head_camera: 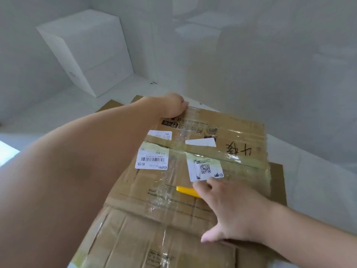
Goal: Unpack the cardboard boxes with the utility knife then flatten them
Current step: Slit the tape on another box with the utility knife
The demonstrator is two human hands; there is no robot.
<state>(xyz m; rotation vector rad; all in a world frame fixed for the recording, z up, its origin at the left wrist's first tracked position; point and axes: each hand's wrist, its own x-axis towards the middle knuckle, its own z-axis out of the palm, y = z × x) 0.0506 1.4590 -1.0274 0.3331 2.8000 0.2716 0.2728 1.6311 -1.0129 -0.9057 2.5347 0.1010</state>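
A brown cardboard box [241,136] lies in front of me, wrapped in clear tape, with white shipping labels and black handwriting on it. Its panels look partly folded down. My left hand [172,105] reaches across and grips the box's far edge, fingers curled over it. My right hand [228,209] rests on the near half of the box and holds a yellow utility knife [186,190]. The knife's tip points left toward the taped centre seam. Its blade is too small to make out.
More flat cardboard [277,180] sticks out from under the box on the right, and another piece [110,105] shows at the far left. A white block-shaped box [90,51] stands at the back left on the pale floor. Blurred white walls surround the area.
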